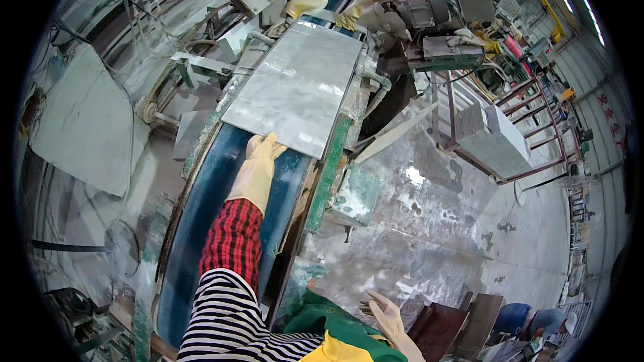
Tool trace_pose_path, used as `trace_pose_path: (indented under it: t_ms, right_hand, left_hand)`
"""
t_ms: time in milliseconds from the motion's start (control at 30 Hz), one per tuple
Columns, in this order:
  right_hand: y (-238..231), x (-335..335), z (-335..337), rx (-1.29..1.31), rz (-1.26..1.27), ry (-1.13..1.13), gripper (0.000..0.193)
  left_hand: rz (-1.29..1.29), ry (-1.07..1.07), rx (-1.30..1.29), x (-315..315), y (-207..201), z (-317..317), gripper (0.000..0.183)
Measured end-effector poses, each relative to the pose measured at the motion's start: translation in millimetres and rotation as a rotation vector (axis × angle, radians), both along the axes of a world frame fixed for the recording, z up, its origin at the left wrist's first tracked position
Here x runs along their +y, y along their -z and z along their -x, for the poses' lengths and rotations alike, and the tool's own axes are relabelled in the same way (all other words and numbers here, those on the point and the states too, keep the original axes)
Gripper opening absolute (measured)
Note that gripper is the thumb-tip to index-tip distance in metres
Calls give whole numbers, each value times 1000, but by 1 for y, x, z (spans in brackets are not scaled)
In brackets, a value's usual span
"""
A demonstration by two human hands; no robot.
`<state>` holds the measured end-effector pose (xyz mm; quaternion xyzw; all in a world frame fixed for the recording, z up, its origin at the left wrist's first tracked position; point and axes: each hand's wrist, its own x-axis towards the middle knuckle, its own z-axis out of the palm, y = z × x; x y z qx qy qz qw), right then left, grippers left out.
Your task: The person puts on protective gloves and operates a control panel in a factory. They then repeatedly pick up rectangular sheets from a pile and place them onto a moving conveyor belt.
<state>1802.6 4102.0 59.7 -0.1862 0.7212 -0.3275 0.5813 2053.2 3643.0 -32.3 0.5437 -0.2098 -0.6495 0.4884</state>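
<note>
A polished grey-white stone slab [298,84] lies flat on a blue conveyor belt [194,248]. My left hand [258,157], in a cream rubber glove, reaches forward over the belt and grips the slab's near edge; its fingers rest at the edge and the part beneath is hidden. Low at my right side, my right hand [386,315] hangs in a similar glove, away from the slab, fingers stretched out and holding nothing. At the slab's far end, a co-worker's gloved hand [349,17] is close to the belt.
Green side rails [329,174] line the belt. Electric motors [422,11] stand beyond on the right. A metal rack [547,121] holds stacked stone slabs [486,137]. A large pale slab [87,121] leans at left. Wet concrete floor [429,228] stretches to the right.
</note>
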Motion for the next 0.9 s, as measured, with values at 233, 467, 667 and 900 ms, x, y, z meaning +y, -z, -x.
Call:
trace_pose_path:
  t_ms: [233, 467, 667, 900]
  right_hand:
    - [6, 0, 2, 1, 51, 22, 44]
    - [6, -7, -6, 6, 3, -26, 42]
    - [18, -78, 1, 181, 135, -300, 40]
    - [49, -243, -1, 813, 464, -639, 52]
  left_hand:
    - [-19, -219, -15, 1, 3, 15, 32]
    - [-43, 710, -986, -17, -63, -45, 27]
    - [982, -294, -1178, -4, -36, -8, 37]
    - [645, -347, -1327, -42, 0, 43, 41]
